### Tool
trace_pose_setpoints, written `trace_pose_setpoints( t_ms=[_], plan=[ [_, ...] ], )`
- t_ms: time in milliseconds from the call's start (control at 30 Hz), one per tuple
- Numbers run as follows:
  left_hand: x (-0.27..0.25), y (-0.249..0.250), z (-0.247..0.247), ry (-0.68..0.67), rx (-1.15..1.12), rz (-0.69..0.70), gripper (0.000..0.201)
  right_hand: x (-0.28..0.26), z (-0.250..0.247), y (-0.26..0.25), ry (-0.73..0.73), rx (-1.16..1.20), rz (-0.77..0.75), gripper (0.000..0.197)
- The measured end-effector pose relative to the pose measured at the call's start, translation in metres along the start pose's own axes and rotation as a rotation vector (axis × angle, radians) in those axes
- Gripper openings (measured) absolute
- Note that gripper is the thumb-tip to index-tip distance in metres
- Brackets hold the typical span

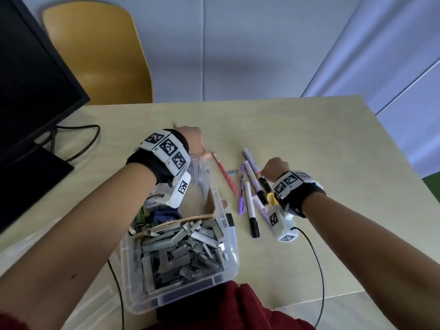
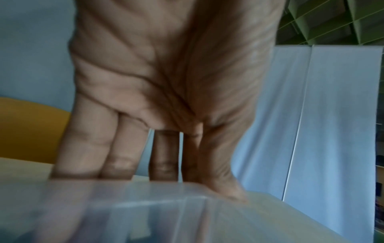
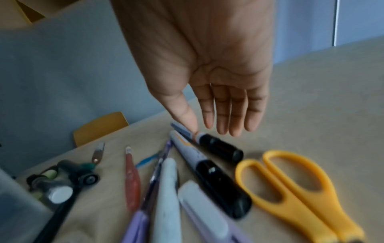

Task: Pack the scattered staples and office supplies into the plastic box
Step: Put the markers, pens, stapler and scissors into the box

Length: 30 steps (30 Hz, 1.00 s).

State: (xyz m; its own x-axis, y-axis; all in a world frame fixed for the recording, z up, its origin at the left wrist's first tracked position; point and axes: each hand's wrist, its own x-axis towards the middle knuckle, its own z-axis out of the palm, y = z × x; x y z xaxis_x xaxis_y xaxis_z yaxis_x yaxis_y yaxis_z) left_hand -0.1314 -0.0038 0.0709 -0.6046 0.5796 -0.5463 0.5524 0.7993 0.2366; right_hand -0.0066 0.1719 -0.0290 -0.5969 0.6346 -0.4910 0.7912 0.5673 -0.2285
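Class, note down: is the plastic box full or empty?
Largely full: the plastic box holds heaped staples behind a cardboard divider.

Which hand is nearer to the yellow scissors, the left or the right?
Right. The right hand hovers open just beyond the yellow scissors, over the markers. The left hand holds the far rim of the plastic box, across the pens.
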Motion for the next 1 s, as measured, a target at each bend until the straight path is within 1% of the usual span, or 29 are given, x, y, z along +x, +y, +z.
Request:
trace_pose_setpoints(
  t_ms=[100, 233, 333, 400, 500, 567, 633, 667, 700, 767, 800, 833, 867, 933, 1000],
  plan=[
    [0.001, -0.001, 0.000, -0.002, -0.034, -0.027, 0.044, 0.006, 0.021, 0.007, -0.007, 0.024, 0.003, 0.036],
    [0.001, -0.006, 0.005, 0.047, -0.078, -0.056, 0.041, 0.007, 0.032, 0.006, 0.041, 0.078, -0.004, 0.031],
    [0.005, -0.012, 0.011, 0.071, -0.140, -0.060, 0.040, 0.006, 0.027, 0.005, 0.096, 0.184, -0.029, 0.024],
    [0.005, -0.014, 0.013, 0.104, -0.159, -0.061, 0.038, 0.001, 0.014, 0.000, 0.178, 0.258, -0.099, 0.024],
    [0.002, -0.007, 0.015, 0.207, -0.165, -0.022, 0.037, -0.017, -0.015, -0.014, 0.334, 0.376, -0.257, 0.021],
    [0.000, 0.006, 0.018, 0.238, -0.200, 0.098, 0.045, -0.037, -0.033, -0.028, 0.392, 0.477, -0.395, 0.018],
    [0.002, 0.021, 0.021, 0.218, -0.227, 0.212, 0.053, -0.057, -0.049, -0.043, 0.409, 0.561, -0.508, 0.014],
    [0.003, 0.028, 0.023, 0.211, -0.255, 0.243, 0.052, -0.065, -0.056, -0.049, 0.415, 0.590, -0.544, 0.012],
    [0.004, 0.035, 0.024, 0.232, -0.294, 0.253, 0.048, -0.071, -0.062, -0.052, 0.421, 0.614, -0.562, 0.012],
    [0.007, 0.044, 0.023, 0.367, -0.347, 0.249, 0.037, -0.076, -0.070, -0.054, 0.405, 0.667, -0.560, 0.013],
    [0.008, 0.048, 0.021, 0.430, -0.323, 0.251, 0.036, -0.077, -0.072, -0.052, 0.377, 0.705, -0.559, 0.014],
    [0.008, 0.053, 0.019, 0.450, -0.280, 0.269, 0.034, -0.077, -0.072, -0.051, 0.342, 0.748, -0.562, 0.014],
    [0.009, 0.057, 0.016, 0.443, -0.251, 0.303, 0.026, -0.076, -0.071, -0.048, 0.314, 0.793, -0.560, 0.013],
    [0.011, 0.062, 0.011, 0.384, -0.273, 0.301, 0.008, -0.071, -0.067, -0.042, 0.278, 0.927, -0.528, 0.010],
    [0.015, 0.063, 0.009, 0.372, -0.318, 0.245, 0.020, -0.060, -0.058, -0.032, 0.244, 1.085, -0.412, 0.010]
  ],
)
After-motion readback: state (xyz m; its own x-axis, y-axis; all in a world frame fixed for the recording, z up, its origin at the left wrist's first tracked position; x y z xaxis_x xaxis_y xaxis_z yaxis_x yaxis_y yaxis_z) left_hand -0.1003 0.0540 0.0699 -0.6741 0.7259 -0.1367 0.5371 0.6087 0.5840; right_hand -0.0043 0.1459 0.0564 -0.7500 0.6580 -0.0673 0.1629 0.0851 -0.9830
